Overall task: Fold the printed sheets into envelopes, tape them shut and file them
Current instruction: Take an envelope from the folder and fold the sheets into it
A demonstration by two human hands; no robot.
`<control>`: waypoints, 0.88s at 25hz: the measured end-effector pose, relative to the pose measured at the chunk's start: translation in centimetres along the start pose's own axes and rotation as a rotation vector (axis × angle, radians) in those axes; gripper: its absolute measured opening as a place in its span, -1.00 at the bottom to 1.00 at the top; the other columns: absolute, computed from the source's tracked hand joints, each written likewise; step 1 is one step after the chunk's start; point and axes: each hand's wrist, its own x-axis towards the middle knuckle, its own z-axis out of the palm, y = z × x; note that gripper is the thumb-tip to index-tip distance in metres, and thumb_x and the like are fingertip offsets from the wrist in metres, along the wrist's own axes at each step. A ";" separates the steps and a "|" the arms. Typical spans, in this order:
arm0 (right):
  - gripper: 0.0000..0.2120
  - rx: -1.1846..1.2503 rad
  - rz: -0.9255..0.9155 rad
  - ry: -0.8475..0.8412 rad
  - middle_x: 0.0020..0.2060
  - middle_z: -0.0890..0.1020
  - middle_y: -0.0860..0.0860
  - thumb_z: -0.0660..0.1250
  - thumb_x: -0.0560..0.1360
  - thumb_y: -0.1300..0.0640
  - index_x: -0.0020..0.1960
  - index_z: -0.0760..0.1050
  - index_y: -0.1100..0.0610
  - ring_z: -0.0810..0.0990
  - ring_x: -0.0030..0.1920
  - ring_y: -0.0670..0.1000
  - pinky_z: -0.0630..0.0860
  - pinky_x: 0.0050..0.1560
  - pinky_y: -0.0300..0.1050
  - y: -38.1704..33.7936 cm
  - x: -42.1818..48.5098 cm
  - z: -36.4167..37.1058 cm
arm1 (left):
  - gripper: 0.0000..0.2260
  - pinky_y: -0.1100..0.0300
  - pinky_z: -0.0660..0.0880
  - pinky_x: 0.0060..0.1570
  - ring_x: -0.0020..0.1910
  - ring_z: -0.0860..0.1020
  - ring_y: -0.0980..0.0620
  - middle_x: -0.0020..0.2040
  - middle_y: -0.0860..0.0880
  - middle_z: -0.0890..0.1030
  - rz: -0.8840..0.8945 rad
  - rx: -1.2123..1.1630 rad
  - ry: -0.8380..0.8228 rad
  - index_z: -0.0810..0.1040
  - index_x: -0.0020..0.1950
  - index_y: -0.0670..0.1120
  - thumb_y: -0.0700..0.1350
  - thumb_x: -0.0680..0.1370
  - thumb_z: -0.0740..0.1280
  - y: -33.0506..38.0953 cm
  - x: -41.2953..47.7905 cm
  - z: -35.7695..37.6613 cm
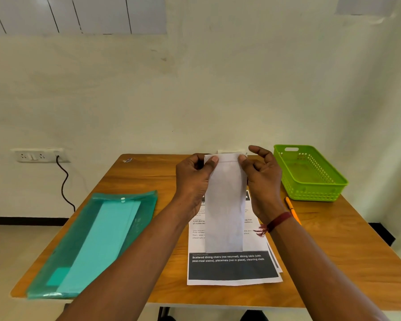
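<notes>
A long narrow folded white sheet [225,205] is held up above the table, with a small flap turned over at its far end. My left hand [192,179] pinches its top left corner and my right hand [262,179] pinches its top right corner. Under it lies a stack of printed sheets [232,269] with a dark band of text near the front. A teal plastic file folder [97,244] with a snap button lies at the left of the table, a pale folded paper inside it.
A green plastic basket [310,174] stands at the table's back right. An orange pencil [292,209] lies in front of it. The wooden table [148,179] abuts a white wall with a socket strip [39,155] and black cable at left.
</notes>
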 end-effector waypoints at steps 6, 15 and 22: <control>-0.88 0.096 0.094 -0.068 -0.20 0.71 -0.05 0.34 0.56 0.23 -0.04 0.64 0.07 0.63 -0.19 -0.08 0.53 -0.17 -0.12 -0.6 0.0 -0.5 | -0.95 -0.03 0.63 0.01 -0.17 0.66 0.00 -0.15 -0.08 0.72 -0.040 -0.030 -0.038 0.70 -0.11 -0.08 -0.20 0.51 0.45 0.2 0.0 -0.8; -0.82 -0.026 0.023 -0.187 -0.03 0.72 0.01 0.39 0.53 0.19 0.12 0.58 0.02 0.69 0.02 0.02 0.64 -0.02 -0.05 0.2 -1.0 -0.9 | -0.97 -0.05 0.59 0.04 -0.18 0.61 0.01 -0.18 -0.08 0.71 -0.045 -0.084 0.048 0.70 -0.10 -0.15 -0.22 0.50 0.46 0.3 -0.1 -1.1; -0.85 -0.442 0.145 -0.396 -0.07 0.72 -0.08 0.47 0.47 0.05 0.03 0.63 -0.03 0.71 -0.12 -0.01 0.65 -0.08 0.17 2.9 -3.6 -4.2 | -0.85 -0.07 0.55 0.09 -0.01 0.58 -0.02 -0.01 -0.10 0.64 -0.143 -0.391 -0.037 0.62 -0.01 -0.15 -0.12 0.47 0.44 1.0 0.7 -2.8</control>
